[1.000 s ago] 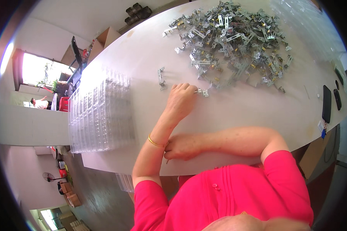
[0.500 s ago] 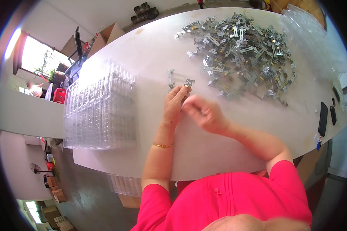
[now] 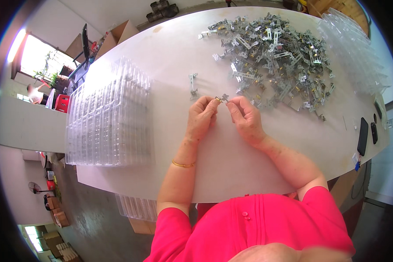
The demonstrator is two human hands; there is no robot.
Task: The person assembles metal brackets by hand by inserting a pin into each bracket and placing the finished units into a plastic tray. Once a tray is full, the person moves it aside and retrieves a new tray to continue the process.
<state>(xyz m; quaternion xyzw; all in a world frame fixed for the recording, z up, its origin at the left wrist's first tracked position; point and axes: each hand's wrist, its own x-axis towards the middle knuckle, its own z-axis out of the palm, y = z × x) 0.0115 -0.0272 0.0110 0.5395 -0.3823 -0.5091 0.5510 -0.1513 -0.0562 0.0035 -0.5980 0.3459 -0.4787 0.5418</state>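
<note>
Between my two hands is a small metal bracket (image 3: 224,98) with a brass-coloured bit at its left end. My left hand (image 3: 201,114) pinches that left end between thumb and fingers. The fingertips of my right hand (image 3: 246,117) close on the bracket's right side. Most of the part is covered by my fingers. Just beyond my left hand, a single loose metal bracket (image 3: 192,84) lies on the white table (image 3: 174,56). A large heap of similar metal brackets (image 3: 275,56) spreads over the far right of the table.
Stacked clear plastic trays (image 3: 109,118) stand at the table's left. More clear plastic packaging (image 3: 353,52) lies at the far right edge. A black phone (image 3: 362,136) and small dark items rest near the right edge. A cardboard box (image 3: 118,37) stands beyond the table.
My right hand, blurred and overlapping my left wrist side before, has moved up and right to grip the bracket. The bracket has tilted toward the right. The view has shifted slightly.
</note>
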